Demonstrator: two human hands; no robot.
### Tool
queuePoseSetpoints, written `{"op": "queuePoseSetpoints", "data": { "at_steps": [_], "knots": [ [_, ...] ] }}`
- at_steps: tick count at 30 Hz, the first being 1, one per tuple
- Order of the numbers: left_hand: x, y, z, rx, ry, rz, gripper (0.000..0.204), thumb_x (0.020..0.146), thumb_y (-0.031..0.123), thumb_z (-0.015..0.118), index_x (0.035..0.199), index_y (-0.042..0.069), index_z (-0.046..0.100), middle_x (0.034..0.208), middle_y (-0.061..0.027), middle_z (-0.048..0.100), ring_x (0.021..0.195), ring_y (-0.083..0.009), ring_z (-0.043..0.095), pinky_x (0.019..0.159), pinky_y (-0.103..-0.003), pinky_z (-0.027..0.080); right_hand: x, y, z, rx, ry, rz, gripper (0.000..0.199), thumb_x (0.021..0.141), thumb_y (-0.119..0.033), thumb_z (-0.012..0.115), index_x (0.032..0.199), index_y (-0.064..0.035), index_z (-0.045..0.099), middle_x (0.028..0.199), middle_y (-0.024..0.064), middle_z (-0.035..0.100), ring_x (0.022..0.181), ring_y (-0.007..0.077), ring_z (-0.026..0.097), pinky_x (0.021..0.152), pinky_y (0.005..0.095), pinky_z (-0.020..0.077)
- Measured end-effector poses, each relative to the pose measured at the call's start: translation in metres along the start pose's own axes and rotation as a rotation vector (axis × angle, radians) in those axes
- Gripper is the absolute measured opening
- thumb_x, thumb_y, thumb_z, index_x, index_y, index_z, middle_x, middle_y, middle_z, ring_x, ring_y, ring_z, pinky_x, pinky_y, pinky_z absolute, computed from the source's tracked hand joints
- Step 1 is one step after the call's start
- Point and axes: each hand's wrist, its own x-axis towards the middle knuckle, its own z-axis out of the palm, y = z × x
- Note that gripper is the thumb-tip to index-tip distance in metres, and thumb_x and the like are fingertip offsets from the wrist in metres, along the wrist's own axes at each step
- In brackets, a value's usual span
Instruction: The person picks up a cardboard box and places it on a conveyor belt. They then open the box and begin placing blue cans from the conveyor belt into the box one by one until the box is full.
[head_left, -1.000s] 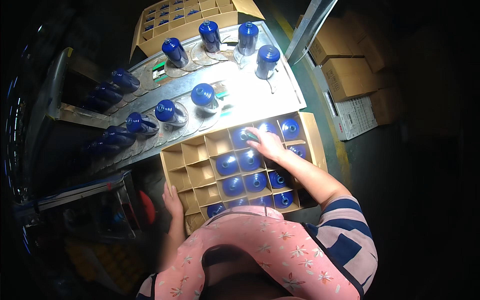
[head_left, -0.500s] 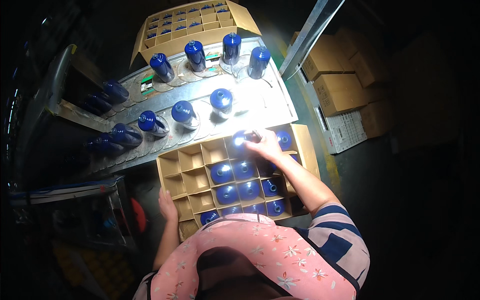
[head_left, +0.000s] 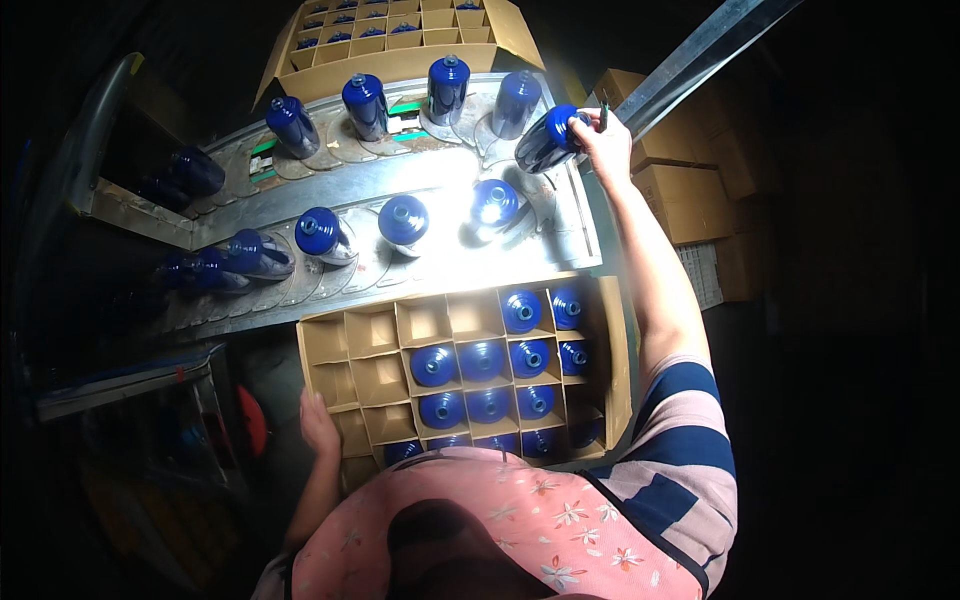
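My right hand (head_left: 603, 138) is stretched to the right end of the conveyor. Its fingers are closed around the neck end of a glossy blue bottle (head_left: 547, 145), which is tilted with its body toward the lower left. A thin dark stick-like object (head_left: 604, 112) shows at the same hand; its kind is unclear. My left hand (head_left: 318, 425) lies flat along the left side of a divided cardboard carton (head_left: 309, 368), fingers stretched out. Blue bottles (head_left: 522, 312) stand upright in several of the carton's compartments, mostly on the right; other left-hand compartments hold none.
Blue bottles (head_left: 403, 220) stand in two rows on the metal conveyor (head_left: 340, 190) beyond the carton. Behind it is another divided carton (head_left: 400, 66) with bottles. A slanted metal post (head_left: 700, 75) rises at the right, before stacked brown boxes (head_left: 682, 200).
My right hand has moved from above the carton up to the conveyor's right end and now grips a bottle there. Near-row bottles have shifted right, far-row ones left. My left hand stays beside the carton.
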Motion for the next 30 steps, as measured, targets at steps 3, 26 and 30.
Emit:
{"op": "queuePoseSetpoints", "data": {
  "at_steps": [3,26,30],
  "knots": [
    [0.003,-0.003,0.001,-0.023,-0.027,-0.037,0.036,0.100,0.024,0.047,0.129,0.005,0.055,0.111,-0.0217,0.063,0.102,-0.0387,0.060,0.087,-0.044,0.047,0.035,0.041,0.042,-0.168,0.011,0.082,0.027,0.080,-0.018,0.074,0.100,-0.0010,0.069,0.073,0.0043,0.066,0.064,0.0103,0.062,0.060,0.0255,0.0490],
    [-0.028,-0.011,-0.015,0.092,-0.019,-0.076,0.037,0.095,0.028,0.054,0.128,0.011,0.054,0.108,-0.0216,0.065,0.098,-0.0413,0.061,0.083,-0.047,0.050,-0.244,0.154,-0.140,-0.419,0.059,-0.014,0.025,0.100,-0.022,0.053,0.114,-0.0049,0.065,0.096,0.0033,0.062,0.082,0.0106,0.056,0.075,0.0253,0.0454],
    [-0.033,0.017,0.006,-0.213,0.136,0.170,0.039,0.092,0.015,0.060,0.130,0.007,0.056,0.115,-0.0168,0.065,0.105,-0.0326,0.062,0.091,-0.038,0.049,-0.311,0.217,-0.153,0.065,-0.066,0.550,0.032,0.101,-0.023,0.049,0.115,0.0031,0.062,0.109,0.0097,0.063,0.099,0.0165,0.057,0.092,0.0319,0.0431]
  ]
}}
